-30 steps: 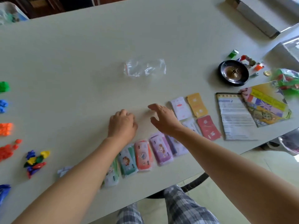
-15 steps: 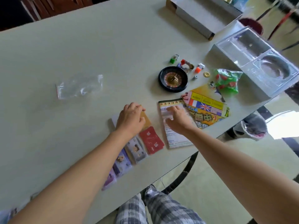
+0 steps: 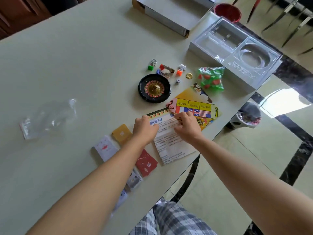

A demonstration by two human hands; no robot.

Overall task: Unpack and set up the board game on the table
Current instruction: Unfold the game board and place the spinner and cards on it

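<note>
Both hands sit on the far end of the instruction sheet (image 3: 171,146). The left hand (image 3: 145,129) lies curled on its left edge, and I cannot tell if it grips. The right hand (image 3: 188,127) seems to pinch its right edge. From the grip, the sheet's long axis runs back toward the person. The folded board (image 3: 198,104) lies just beyond the right hand, touching the sheet, so this hand is nearer to it.

A pale grey-green table (image 3: 67,65) stands on a glossy cream tiled floor (image 3: 254,141) crossed by black marble bands (image 3: 293,160). Dark brown wooden panelling (image 3: 20,12) shows beyond the far corner. Daylight glares off the tiles.
</note>
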